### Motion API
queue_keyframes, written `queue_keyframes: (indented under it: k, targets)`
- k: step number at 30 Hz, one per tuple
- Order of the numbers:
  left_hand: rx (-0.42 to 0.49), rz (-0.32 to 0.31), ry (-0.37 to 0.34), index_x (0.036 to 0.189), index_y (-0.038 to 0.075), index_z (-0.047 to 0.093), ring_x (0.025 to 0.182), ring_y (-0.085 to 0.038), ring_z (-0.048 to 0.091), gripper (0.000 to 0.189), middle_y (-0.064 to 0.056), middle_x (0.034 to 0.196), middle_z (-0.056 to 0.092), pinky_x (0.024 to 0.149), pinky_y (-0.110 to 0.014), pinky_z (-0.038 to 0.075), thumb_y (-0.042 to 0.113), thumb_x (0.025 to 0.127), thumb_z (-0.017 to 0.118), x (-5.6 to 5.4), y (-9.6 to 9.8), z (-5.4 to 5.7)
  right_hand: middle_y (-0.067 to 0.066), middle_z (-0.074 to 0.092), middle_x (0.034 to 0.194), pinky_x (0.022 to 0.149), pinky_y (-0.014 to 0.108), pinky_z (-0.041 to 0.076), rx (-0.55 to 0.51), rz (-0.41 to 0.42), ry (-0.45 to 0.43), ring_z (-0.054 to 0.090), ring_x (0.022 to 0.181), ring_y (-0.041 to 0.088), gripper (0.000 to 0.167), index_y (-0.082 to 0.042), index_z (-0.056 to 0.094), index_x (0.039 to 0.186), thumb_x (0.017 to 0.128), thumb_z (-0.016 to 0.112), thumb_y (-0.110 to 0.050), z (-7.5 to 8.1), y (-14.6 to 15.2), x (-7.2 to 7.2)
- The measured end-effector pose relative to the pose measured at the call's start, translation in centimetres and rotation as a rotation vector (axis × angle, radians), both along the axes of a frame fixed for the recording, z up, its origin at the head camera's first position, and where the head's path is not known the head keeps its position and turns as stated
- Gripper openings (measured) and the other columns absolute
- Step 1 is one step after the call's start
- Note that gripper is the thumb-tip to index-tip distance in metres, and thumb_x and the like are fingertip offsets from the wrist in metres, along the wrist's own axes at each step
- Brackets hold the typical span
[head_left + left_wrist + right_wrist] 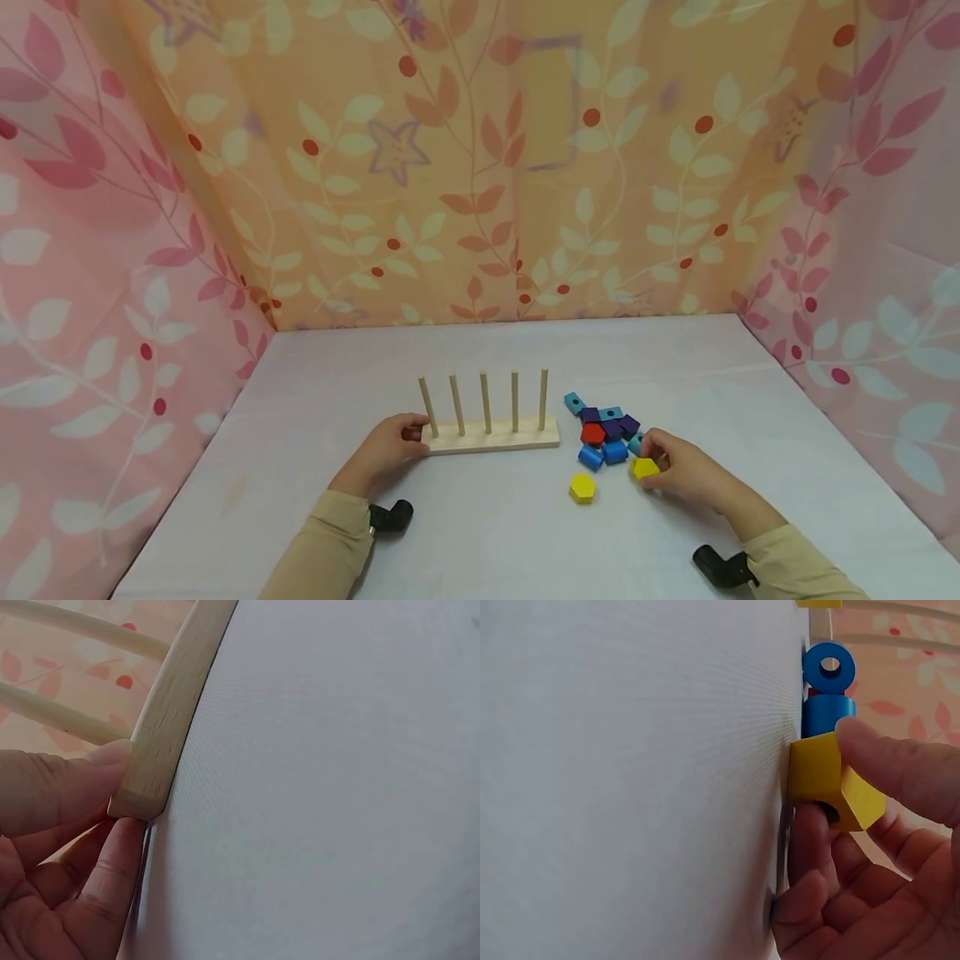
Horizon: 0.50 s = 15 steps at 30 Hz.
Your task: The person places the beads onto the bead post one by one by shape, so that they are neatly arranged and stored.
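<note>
A: What does your left hand [381, 451] have?

B: The left end of the wooden peg rack [495, 441]. Your thumb presses beside the leftmost peg, and your curled fingers hold the end. Its five pegs [486, 402] stand upright; the rack rests on the white table [480, 533].

A: And your right hand [690, 472]?

B: You're pinching a yellow hexagonal block [643, 469] between thumb and fingers, well right of the rack. Whether it's clear of the table, I can't tell.

A: What's near you there?

B: A second yellow block [582, 489] lies apart, left of your fingers. Beyond it, two blue cylinders [590, 457], a red block [592, 434], purple blocks [612, 430] and light blue blocks [573, 405] lie bunched together.
</note>
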State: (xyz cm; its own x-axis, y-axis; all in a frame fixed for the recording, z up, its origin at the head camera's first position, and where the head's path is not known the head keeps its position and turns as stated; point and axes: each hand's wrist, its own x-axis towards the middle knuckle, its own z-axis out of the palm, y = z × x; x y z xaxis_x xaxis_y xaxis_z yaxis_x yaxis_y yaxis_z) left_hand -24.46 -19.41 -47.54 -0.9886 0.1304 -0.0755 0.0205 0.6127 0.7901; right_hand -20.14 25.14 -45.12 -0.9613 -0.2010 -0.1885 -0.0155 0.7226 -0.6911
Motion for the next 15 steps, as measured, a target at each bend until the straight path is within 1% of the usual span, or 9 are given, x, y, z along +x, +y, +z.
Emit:
queue_keyframes:
  k: [4,9,13,15]
  targets:
    - [-0.010,0.002,-0.010,0.113,0.003,0.061,0.089,-0.016,0.057,0.044,-0.003,0.094,0.063,0.081,-0.034,0.046,0.003,0.071,0.074,-0.09,0.11,0.17,0.004,0.048,0.082,0.058,0.026,0.041,-0.001,0.006,-0.012,0.044,0.073,0.019,0.036,-0.012,0.053,0.096,0.070,0.078,-0.014,-0.04,0.05,-0.07]
    - [-0.018,-0.005,0.004,0.112,0.002,0.061,0.088,-0.016,0.056,0.043,-0.003,0.093,0.063,0.079,-0.032,0.046,0.003,0.071,0.075,-0.08,0.15,0.21,0.004,0.050,0.082,0.059,0.028,0.042,-0.001,-0.005,-0.034,0.045,0.075,0.020,0.032,-0.012,0.057,0.095,0.070,0.078,-0.014,0.07,0.02,-0.07]
    - [-0.035,-0.014,0.005,0.111,0.004,0.061,0.088,-0.015,0.056,0.042,-0.002,0.093,0.063,0.080,-0.032,0.046,0.005,0.071,0.075,0.01,0.20,0.16,0.004,0.052,0.084,0.058,0.028,0.045,-0.037,-0.028,-0.047,0.047,0.074,0.019,0.031,-0.011,0.056,0.093,0.071,0.077,-0.015,0.30,0.02,-0.09]
    - [-0.044,-0.017,0.005,0.111,0.004,0.062,0.087,-0.014,0.056,0.042,-0.002,0.092,0.063,0.080,-0.033,0.046,0.006,0.071,0.076,0.13,0.22,0.23,0.004,0.054,0.086,0.058,0.028,0.045,-0.072,-0.033,-0.052,0.048,0.074,0.020,0.031,-0.011,0.055,0.093,0.072,0.077,-0.016,0.50,0.01,-0.15]
